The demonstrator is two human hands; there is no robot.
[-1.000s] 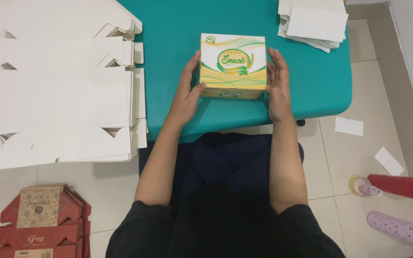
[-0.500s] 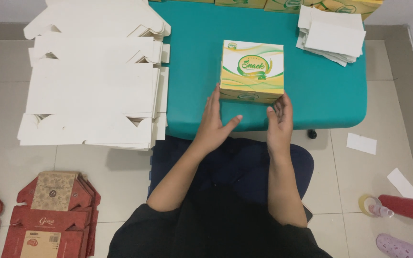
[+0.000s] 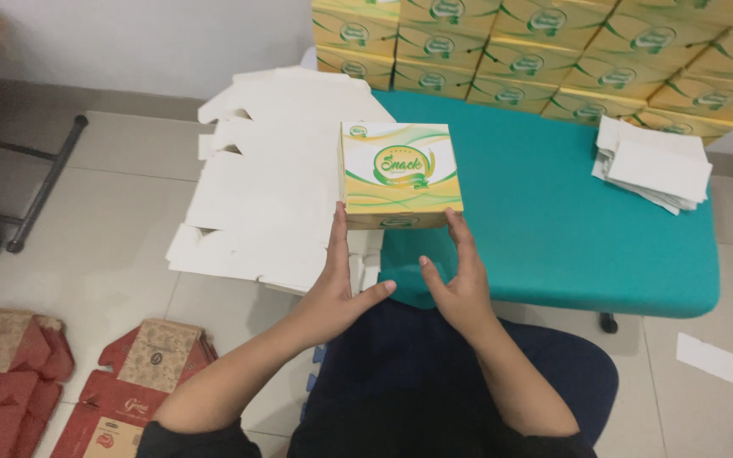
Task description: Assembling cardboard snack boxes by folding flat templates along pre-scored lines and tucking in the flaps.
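A closed yellow, white and green snack box (image 3: 399,172) is lifted above the near left corner of the teal table (image 3: 553,229). My left hand (image 3: 341,284) presses its fingertips on the box's near left corner, thumb spread to the right. My right hand (image 3: 460,284) touches the near right corner with its fingers, thumb spread to the left. Both hands pinch the box from the near side.
A stack of flat white box blanks (image 3: 273,187) lies left of the table. Rows of finished yellow boxes (image 3: 553,59) line the wall behind. A pile of white folded sheets (image 3: 651,170) sits at the table's right. Red flattened cartons (image 3: 44,382) lie on the tiled floor at left.
The view has tilted up and the stacked boxes at the back came into sight. The box has moved away from me and leftward, with my hands sliding from its sides to its near corners.
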